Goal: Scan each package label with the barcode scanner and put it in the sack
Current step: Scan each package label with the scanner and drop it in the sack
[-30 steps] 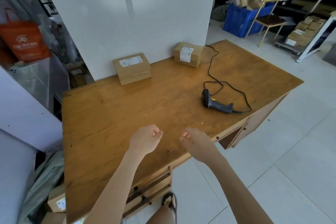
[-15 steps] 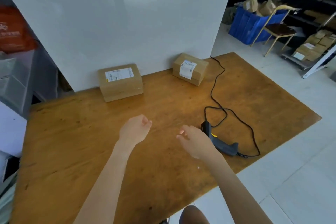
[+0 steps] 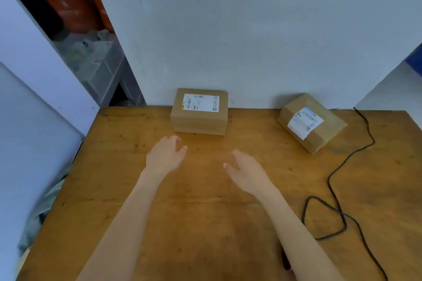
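left hand and right hand hover empty, fingers loose, over the tabletop. risk: reaching for the box, right forearm could snag the cable.

Parcel-handling storeroom or dispatch area. Worn wooden table set against a plain white panel. At the table's back edge, middle carton and, toward the back right corner, corner carton, both brown cardboard with printed shipping labels. Black cable looped along the right edge. Left of the panel, cluttered shelving with an orange bag.
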`<state>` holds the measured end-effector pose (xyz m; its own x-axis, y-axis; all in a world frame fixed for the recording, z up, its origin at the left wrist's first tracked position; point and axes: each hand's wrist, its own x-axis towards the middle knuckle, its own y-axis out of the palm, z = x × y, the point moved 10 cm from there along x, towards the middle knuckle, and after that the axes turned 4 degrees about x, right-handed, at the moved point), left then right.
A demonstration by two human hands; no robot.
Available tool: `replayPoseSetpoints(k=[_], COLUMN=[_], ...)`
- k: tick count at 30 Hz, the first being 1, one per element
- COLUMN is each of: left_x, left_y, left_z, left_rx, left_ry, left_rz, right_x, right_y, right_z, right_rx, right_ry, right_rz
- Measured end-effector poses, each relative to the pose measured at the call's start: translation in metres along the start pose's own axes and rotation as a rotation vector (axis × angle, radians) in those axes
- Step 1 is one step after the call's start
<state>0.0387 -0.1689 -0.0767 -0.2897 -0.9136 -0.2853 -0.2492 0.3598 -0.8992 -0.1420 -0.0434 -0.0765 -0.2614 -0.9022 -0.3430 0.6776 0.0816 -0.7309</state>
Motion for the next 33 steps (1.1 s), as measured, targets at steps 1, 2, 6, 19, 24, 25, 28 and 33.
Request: replayPoseSetpoints(k=[1, 2, 6, 19, 24, 25, 28, 33], left_x=[0.006, 0.013, 0.042, 0.124, 0.116, 0.112, 0.095, 0.063], left_y=[-0.001, 0.000, 0.007, 0.022, 0.023, 0.022, 0.018, 0.029], left_z=[0.001, 0.002, 0.006, 0.018, 0.034, 0.036, 0.038, 0.030], left_rx=[-0.001, 0.004, -0.020, -0.329, -0.696, -0.765, -0.959, -1.306], left_ry=[-0.013, -0.025, -0.048, -0.135, -0.242, -0.250, -0.218, -0.257], left_rz=[-0.004, -0.006, -0.004, -0.087, -0.124, -0.139, -0.184, -0.120], right_x=[0.012, 0.023, 0.059, 0.131, 0.113, 0.106, 0.078, 0.013], right_y=[-0.004, -0.007, -0.010, -0.002, -0.007, -0.006, 0.004, 0.043], right_z=[0.003, 0.005, 0.007, 0.006, 0.021, 0.020, 0.004, -0.029], right_rx=[-0.003, -0.005, 0.025, 0.290, 0.459, 0.478, 0.604, 0.973], right_ry=[-0.013, -0.022, -0.021, 0.076, 0.092, 0.115, 0.254, 0.517], right_rz=[-0.007, -0.014, -0.034, -0.081, -0.121, -0.120, -0.117, -0.043])
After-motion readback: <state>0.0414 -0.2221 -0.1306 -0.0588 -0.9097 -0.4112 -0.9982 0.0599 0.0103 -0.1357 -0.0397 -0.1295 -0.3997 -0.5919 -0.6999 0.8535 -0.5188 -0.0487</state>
